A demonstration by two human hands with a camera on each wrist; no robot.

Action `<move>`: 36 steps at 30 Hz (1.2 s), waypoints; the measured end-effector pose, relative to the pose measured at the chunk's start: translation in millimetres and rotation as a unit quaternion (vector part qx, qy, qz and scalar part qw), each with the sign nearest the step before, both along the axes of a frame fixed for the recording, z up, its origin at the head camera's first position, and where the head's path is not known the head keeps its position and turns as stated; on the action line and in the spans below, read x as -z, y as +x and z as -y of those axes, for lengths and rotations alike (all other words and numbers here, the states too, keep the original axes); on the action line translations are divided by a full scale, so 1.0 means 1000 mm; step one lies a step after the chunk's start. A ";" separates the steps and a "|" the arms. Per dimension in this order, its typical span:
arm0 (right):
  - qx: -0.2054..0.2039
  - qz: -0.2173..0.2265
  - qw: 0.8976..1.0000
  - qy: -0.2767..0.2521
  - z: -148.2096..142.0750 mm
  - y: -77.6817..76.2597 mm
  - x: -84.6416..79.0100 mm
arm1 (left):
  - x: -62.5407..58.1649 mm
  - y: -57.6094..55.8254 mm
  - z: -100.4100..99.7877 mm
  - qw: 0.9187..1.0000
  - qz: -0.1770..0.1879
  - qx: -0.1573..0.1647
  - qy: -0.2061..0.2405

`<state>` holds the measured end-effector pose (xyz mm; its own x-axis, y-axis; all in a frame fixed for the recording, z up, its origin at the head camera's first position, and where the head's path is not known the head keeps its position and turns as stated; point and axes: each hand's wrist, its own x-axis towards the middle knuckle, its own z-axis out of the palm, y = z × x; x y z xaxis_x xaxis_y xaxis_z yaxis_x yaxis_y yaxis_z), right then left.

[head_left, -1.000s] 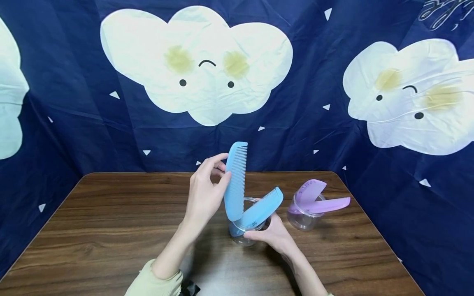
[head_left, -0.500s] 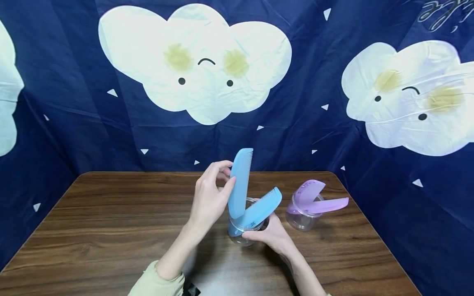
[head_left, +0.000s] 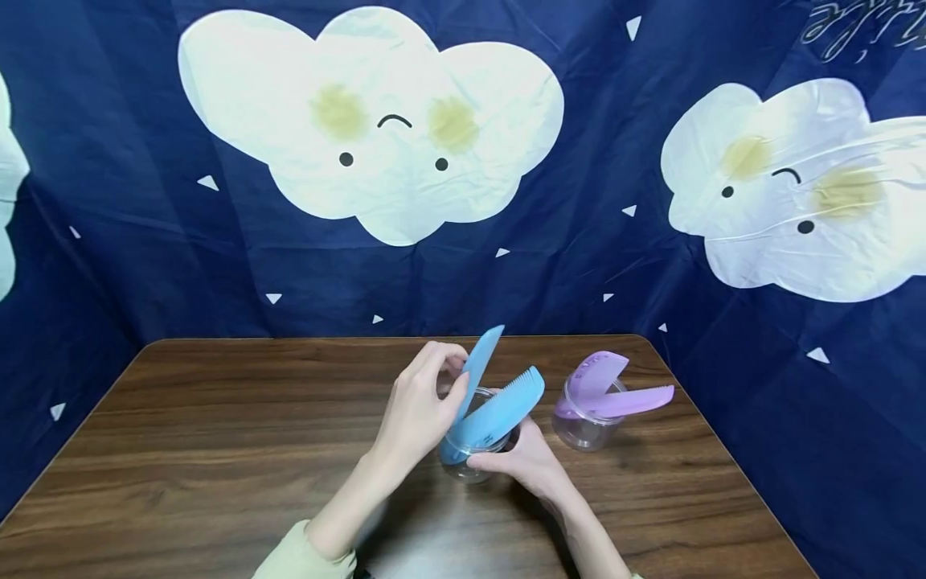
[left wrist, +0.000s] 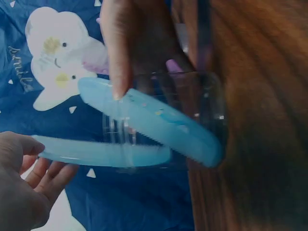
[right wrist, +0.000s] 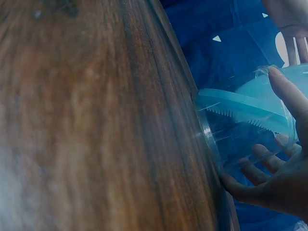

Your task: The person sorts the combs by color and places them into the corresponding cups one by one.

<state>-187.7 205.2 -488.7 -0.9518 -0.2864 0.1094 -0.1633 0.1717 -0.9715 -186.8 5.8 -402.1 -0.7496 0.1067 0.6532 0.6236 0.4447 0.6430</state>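
Note:
My left hand (head_left: 414, 406) pinches a light blue comb (head_left: 479, 367) near its upper end. In the left wrist view, the lower part of that comb (left wrist: 120, 153) is inside a clear plastic jar (left wrist: 214, 96). A second blue comb (head_left: 506, 408) leans in the same jar, its upper end sticking out to the right. My right hand (head_left: 531, 460) grips the jar from the right, thumb at the front near the rim. In the right wrist view, the fingers (right wrist: 255, 171) curl round the jar's side.
To the right stands another clear jar (head_left: 584, 434) with two purple combs, one upright-leaning comb (head_left: 596, 375) and one slanting comb (head_left: 637, 401). Everything rests on a brown wooden table (head_left: 217, 450). A dark blue cloth (head_left: 325, 281) with clouds hangs behind it.
My left hand has moved down and slightly right, lowering the pinched comb into the jar. That comb has also turned edge-on and tilts to the right. My right hand keeps its grip on the jar.

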 end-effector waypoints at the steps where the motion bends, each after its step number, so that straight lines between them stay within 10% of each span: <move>1: -0.001 0.003 1.000 -0.001 0.000 0.000 0.000 | 0.002 0.000 0.001 1.000 -0.007 -0.007 -0.008; 36: 0.013 -0.005 0.999 0.036 0.008 -0.007 -0.005 | 0.032 0.025 0.052 0.991 -0.019 -0.042 -0.123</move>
<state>-194.3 197.5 -483.5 -0.9583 -0.2683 0.0982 -0.1666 0.2454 -0.9550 -162.3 -46.1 -434.5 -0.7380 0.2044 0.6431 0.5996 0.6359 0.4860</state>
